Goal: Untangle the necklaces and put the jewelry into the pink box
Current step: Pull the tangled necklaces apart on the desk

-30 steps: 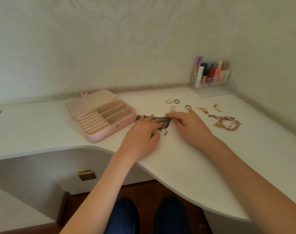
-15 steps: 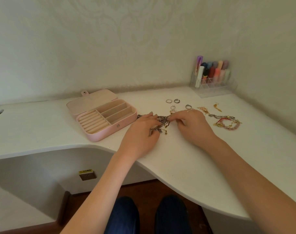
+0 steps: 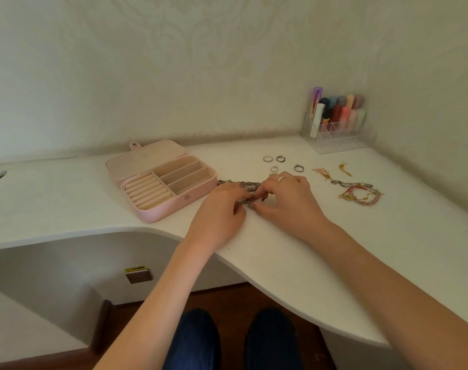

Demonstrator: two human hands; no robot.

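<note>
Now the pink box [image 3: 160, 182] lies open, its trays bare, so no jewelry has gone in yet. Just right of the box, the left hand [image 3: 218, 214] has curled its fingers onto the tangled necklaces [image 3: 250, 186], where a second ago it lay flatter on them. Right of the box again, the right hand [image 3: 283, 198] pinches the same clump, both hands drawn closer together: untangling has likely just started. Further right of the box lie four rings [image 3: 277, 162] and the bracelets [image 3: 361, 193], untouched.
</note>
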